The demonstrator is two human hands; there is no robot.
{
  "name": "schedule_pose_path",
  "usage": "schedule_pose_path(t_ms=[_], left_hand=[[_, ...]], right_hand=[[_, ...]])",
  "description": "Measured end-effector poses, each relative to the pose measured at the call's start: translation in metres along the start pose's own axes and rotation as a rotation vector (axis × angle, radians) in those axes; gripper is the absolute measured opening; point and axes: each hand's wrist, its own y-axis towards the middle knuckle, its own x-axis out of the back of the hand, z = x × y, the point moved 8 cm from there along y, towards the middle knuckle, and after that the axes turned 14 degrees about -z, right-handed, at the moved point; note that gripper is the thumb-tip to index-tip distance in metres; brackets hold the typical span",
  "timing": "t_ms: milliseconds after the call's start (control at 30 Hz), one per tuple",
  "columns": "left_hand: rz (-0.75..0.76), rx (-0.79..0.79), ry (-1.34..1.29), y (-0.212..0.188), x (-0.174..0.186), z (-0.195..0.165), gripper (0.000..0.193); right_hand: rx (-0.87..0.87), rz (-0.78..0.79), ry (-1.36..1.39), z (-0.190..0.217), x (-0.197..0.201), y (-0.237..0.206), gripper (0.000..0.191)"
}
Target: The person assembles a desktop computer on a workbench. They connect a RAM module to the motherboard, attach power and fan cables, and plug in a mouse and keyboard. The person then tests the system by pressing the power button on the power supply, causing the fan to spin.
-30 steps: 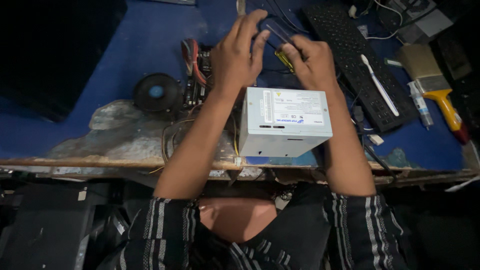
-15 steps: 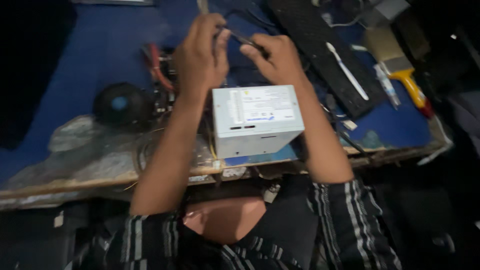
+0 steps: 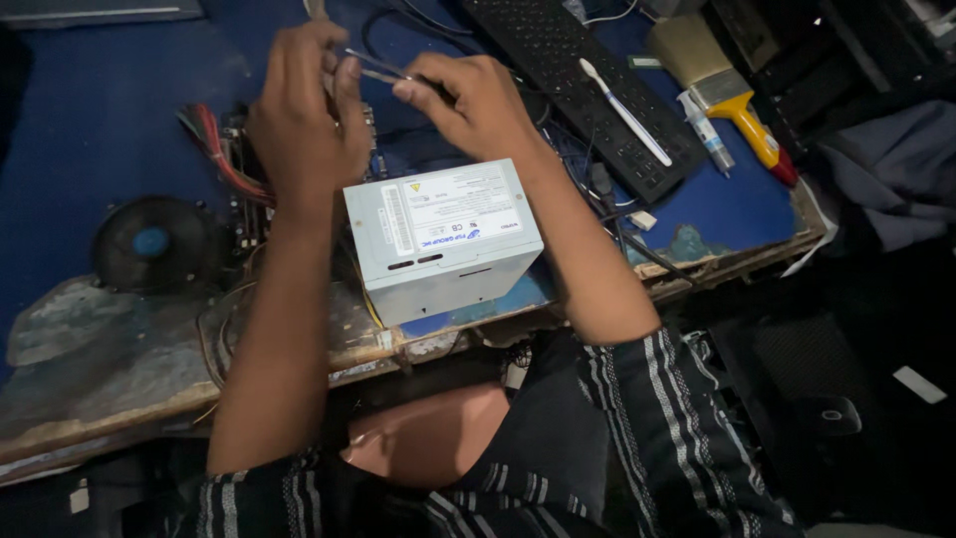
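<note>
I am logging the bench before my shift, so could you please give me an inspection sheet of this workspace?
Surface: blue table, covering worn and peeling along the near edge.
Job's things: grey power supply box at the near edge; thin metal tool held above it, between both hands.
Clutter: black keyboard with a white toothbrush on it; yellow-handled paintbrush; small white tube; round black fan.
Hands: left hand and right hand raised over the box, both pinching the tool.
Cables: red wire bundle left of the box; black cables on its right.
Surroundings: dark, details unclear.
</note>
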Motion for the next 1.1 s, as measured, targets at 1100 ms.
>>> schedule_pose_path(t_ms=[1100], left_hand=[[0.056,-0.276,0.136,0.065,0.176,-0.007,0.008]], right_hand=[[-0.177,0.120,-0.140,-0.005,-0.013,-0.005,0.027]])
